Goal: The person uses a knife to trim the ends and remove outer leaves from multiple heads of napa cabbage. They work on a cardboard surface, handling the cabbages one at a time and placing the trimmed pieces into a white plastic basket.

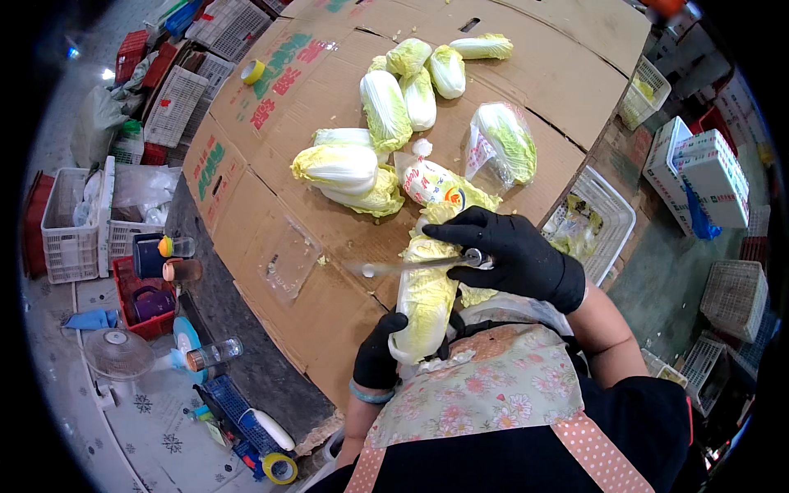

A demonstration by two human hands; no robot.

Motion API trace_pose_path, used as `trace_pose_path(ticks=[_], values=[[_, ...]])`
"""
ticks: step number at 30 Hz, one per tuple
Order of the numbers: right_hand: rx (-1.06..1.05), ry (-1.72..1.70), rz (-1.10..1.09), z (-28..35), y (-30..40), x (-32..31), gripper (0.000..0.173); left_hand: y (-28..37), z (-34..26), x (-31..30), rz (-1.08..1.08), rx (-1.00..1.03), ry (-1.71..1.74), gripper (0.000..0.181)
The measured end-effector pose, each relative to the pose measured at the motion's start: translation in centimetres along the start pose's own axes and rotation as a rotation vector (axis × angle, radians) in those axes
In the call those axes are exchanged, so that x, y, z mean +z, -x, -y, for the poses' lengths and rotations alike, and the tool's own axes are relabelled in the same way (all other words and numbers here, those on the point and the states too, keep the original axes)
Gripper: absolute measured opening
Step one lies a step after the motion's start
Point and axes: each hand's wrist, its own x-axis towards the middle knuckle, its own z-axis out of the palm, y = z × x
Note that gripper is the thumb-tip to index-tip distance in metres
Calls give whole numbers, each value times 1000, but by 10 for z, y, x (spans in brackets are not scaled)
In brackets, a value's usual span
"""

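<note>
A napa cabbage (425, 302) lies lengthwise against the apron, its base end toward me. My left hand (379, 351), in a black glove, grips the lower end of it. In my black-gloved right hand (511, 259) is a knife (410, 266), its blurred blade crossing the upper part of the cabbage and pointing left. Whether the edge is in the leaves I cannot tell. Just beyond lies a cabbage in a printed plastic bag (441, 185), near another bagged cabbage (508, 145). Several bare cabbages (339, 169) sit farther out.
Flattened cardboard (333, 86) covers the table, with a roll of yellow tape (252, 72) at its far left. A white crate (607, 215) holding leaf scraps stands past the right edge. Bottles (216, 352), a red basket (145, 302) and a fan (120, 354) are at left.
</note>
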Motion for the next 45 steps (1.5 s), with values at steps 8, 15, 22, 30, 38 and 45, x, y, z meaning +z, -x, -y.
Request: trace_pose_path(ticks=[8, 15, 22, 30, 38, 45], values=[[-25, -177, 20, -38, -7, -1, 21, 14, 1, 4, -248, -88, 24, 64], [648, -1028, 14, -51, -12, 16, 18, 0, 1, 9, -3, -84, 59, 71], [442, -990, 86, -38, -8, 9, 33, 0, -3, -8, 211, -74, 76, 72], [497, -870, 84, -21, -14, 9, 27, -21, -37, 11, 113, -43, -914, 77], [571, -1039, -140, -22, -9, 8, 27, -20, -40, 19, 17, 181, -1095, 80], [121, -338, -78, -11, 8, 9, 54, -18, -34, 24, -124, 248, -1076, 80]])
